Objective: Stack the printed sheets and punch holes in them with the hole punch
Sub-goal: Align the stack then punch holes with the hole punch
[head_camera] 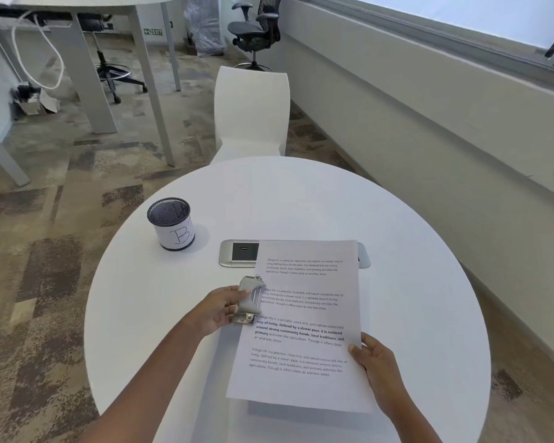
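A stack of printed sheets (304, 327) with four text paragraphs is held a little above the round white table (413, 282); its shadow falls beneath the near edge. A grey and metal hole punch (249, 300) sits on the stack's left edge at mid-height. My left hand (219, 310) grips the punch, thumb on its grey lever. My right hand (376, 366) pinches the stack's right edge near the lower corner, thumb on top.
A black mesh pen cup (171, 223) with a paper label marked "B" stands at the table's back left. A silver power socket panel (237, 253) is set in the tabletop, partly under the sheets. A white chair (251, 113) stands beyond the table.
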